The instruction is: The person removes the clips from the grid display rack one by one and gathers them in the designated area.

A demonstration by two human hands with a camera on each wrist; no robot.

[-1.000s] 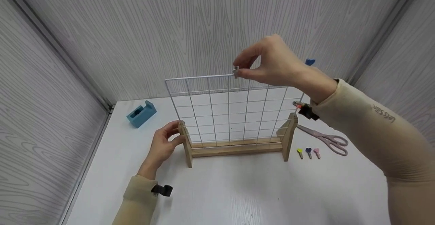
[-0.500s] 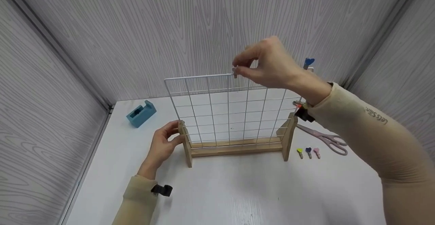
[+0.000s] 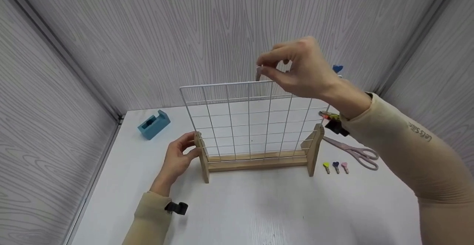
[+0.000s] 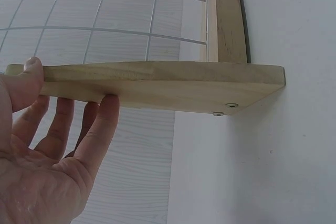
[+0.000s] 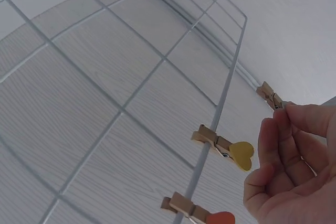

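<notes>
A white wire grid (image 3: 249, 106) stands upright in a wooden stand (image 3: 259, 164). My left hand (image 3: 179, 158) holds the stand's left end panel (image 4: 157, 77), thumb on one side and fingers on the other. Just above the grid's top wire, my right hand (image 3: 301, 67) pinches a small wooden clothespin (image 5: 269, 95) between thumb and fingertips; its head is hidden by the fingers. Along the top wire, a clothespin with a yellow heart (image 5: 241, 156) and one with an orange-red top (image 5: 220, 217) are clipped. A blue heart clothespin (image 3: 337, 68) shows near the right corner.
To the right of the stand lie a yellow clothespin (image 3: 326, 167), a dark blue one (image 3: 336, 167) and a pink one (image 3: 345, 167). Pink scissors (image 3: 353, 151) are behind them. A teal tape dispenser (image 3: 154, 124) sits at the back left. Colourful small items (image 3: 329, 115) are partly hidden.
My right hand has risen slightly and shifted right, lifting the clothespin from the top wire's level to just above it. The left hand has stayed on the panel.
</notes>
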